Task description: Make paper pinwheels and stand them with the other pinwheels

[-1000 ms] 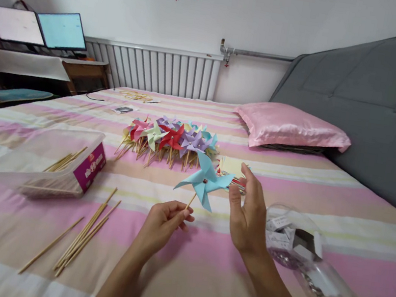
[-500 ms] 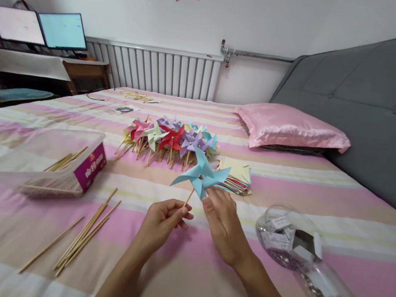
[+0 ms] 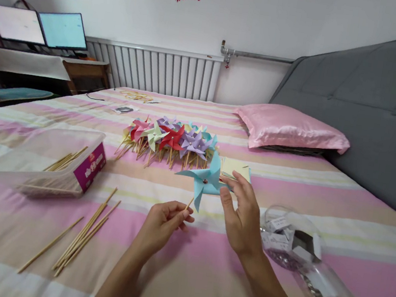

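Observation:
A light blue paper pinwheel (image 3: pixel 204 179) on a thin wooden stick is held up in front of me. My left hand (image 3: pixel 164 223) pinches the stick below the blades. Beside the right edge of the blades is my right hand (image 3: pixel 242 212), fingers apart, with the thumb near a blade; whether it touches cannot be made out. Behind the blue one, several finished pinwheels (image 3: pixel 171 138) in red, purple, green and other colours lie grouped on the bed. A stack of coloured paper (image 3: pixel 238 167) is partly hidden by the right hand.
On the left stands a clear plastic box (image 3: pixel 103 147) holding wooden sticks, with several loose sticks (image 3: pixel 84 236) before it. To the right lie a clear bag (image 3: pixel 291 242) with small boxes and a clear pouch (image 3: pixel 329 287). A pink pillow (image 3: pixel 290 127) rests against the grey headboard (image 3: pixel 371 110).
The pinwheel's blades have turned to another angle. My right hand has shifted slightly right and its fingers have spread. The left hand has stayed almost still.

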### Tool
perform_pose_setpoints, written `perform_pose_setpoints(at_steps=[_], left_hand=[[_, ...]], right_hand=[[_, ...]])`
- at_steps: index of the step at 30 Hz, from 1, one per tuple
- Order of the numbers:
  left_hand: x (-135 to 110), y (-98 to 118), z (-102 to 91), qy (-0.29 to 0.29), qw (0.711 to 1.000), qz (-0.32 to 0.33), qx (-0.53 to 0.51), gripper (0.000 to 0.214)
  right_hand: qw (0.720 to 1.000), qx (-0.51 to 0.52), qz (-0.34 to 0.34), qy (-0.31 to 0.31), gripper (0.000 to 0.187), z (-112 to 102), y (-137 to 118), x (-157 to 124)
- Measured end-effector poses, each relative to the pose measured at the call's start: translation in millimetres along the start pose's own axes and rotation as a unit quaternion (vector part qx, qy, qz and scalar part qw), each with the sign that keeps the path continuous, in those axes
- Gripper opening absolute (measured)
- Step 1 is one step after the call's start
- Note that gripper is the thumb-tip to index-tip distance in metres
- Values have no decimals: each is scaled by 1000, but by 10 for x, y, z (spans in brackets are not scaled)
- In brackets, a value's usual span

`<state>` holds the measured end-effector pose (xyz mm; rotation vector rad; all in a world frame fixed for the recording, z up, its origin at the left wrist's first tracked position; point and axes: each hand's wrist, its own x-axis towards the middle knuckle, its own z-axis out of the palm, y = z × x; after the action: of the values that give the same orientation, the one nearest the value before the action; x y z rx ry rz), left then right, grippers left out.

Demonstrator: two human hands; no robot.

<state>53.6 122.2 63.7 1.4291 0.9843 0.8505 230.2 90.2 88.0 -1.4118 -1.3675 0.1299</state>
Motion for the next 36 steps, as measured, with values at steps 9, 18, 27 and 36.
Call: perform_pose_setpoints(at_steps=[9, 18, 27, 36], left_hand=[[-16, 46, 30, 20, 999, -3, -37, 33], [-50, -20, 287, -35, 998, 1, -50, 32], [-60, -16, 298, -45, 998, 2, -40, 28], [-73, 14, 303, -66, 998, 2, -11, 28]], right_hand=[[933, 294, 201, -44, 53, 95, -21, 7], [864, 428, 260, 50, 26, 220, -133, -70], [884, 388, 248, 77, 26, 229, -74, -79], [908, 330, 230, 115, 25, 221, -28, -75]])
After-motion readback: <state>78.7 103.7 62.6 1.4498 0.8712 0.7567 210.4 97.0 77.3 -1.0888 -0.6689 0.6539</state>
